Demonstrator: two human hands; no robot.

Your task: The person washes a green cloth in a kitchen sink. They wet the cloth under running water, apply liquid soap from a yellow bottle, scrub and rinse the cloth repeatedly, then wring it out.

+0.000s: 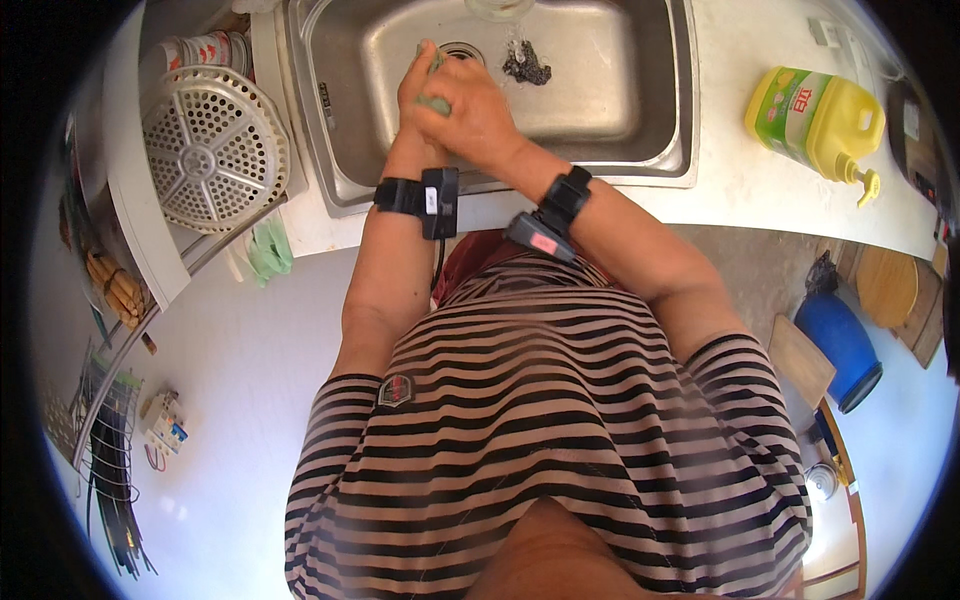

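My left hand and my right hand are pressed together over the left part of a stainless steel sink. Between them is a green cloth, squeezed so that only small folds show. The right hand lies over the left and hides most of its fingers. Just beyond the hands, the round drain is partly covered by them. A dark wire scourer rests on the wet sink floor, to the right of the drain. At the sink's far edge a clear glass bowl is cut off by the picture's rim.
A yellow pump bottle of detergent lies in view on the right counter. Left of the sink, a perforated metal steamer tray stands beside cans. A light green plastic bag hangs at the counter's left front. A blue barrel stands behind on the right.
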